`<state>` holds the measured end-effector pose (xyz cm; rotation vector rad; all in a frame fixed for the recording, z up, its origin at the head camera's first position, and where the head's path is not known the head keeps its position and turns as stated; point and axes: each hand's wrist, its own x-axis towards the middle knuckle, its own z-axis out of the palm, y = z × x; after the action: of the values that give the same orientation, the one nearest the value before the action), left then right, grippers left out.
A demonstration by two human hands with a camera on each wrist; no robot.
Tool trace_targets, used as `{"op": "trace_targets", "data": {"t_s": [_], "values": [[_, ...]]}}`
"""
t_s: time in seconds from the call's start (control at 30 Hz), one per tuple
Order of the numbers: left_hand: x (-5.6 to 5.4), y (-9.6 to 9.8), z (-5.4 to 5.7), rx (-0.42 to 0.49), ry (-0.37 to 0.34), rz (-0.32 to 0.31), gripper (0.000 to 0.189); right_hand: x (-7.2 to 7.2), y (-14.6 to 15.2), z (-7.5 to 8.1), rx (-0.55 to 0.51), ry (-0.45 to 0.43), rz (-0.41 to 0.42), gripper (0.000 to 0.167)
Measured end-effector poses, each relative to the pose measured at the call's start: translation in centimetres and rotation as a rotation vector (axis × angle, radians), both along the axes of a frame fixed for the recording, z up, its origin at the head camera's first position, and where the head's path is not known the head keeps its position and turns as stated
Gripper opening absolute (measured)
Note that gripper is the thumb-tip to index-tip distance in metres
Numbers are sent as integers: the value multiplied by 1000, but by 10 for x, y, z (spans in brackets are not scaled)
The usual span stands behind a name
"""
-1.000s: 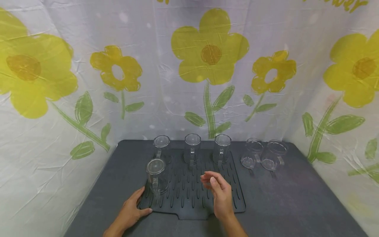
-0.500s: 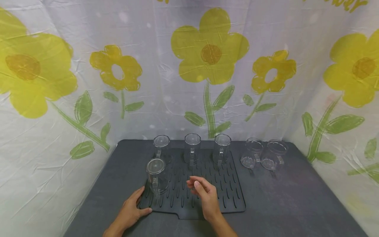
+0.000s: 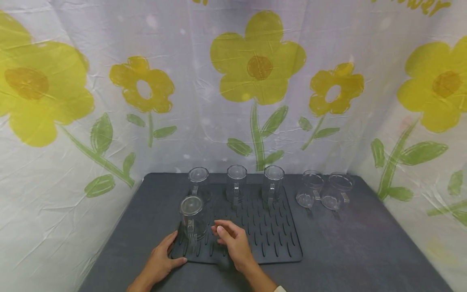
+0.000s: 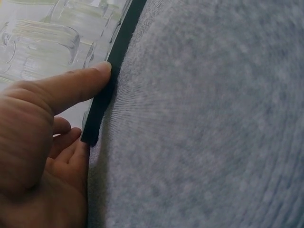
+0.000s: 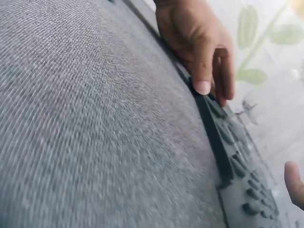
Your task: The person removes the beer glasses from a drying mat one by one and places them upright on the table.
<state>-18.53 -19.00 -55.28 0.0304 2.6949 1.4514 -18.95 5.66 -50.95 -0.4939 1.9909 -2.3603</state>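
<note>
Though empty, right hand (image 3: 235,245), loosely curled, now nearer front mug (image 3: 193,215), left hand (image 3: 160,256) splayed against mat (image 3: 260,227)

It looks like a small draped booth: white cloth (image 3: 198,117) printed with yellow flowers (image 3: 233,52) (plus some lettering (image 3: 436,6) up top) encloses three sides of a dark tabletop (image 3: 350,243) bearing clear mugs (image 3: 236,182) and a ribbed mat (image 3: 262,225).

A pale backdrop (image 3: 198,125) bears yellow flowers (image 3: 260,67); before it stands a grey table (image 3: 354,247).
</note>
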Motion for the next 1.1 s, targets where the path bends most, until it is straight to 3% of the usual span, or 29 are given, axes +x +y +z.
{"op": "trace_targets", "data": {"t_s": [0.23,0.53,0.97,1.1], "values": [[0,0,1,-13,59,-4,98,-6,-16,-1,8,-7,64,28],[-1,0,-1,2,87,-9,96,2,-23,16,36,-20,86,28],[2,0,-2,-13,67,6,98,3,-34,9,60,-39,107,30],[2,-1,-4,-18,73,5,97,-2,-38,-1,71,-39,101,29]]}}
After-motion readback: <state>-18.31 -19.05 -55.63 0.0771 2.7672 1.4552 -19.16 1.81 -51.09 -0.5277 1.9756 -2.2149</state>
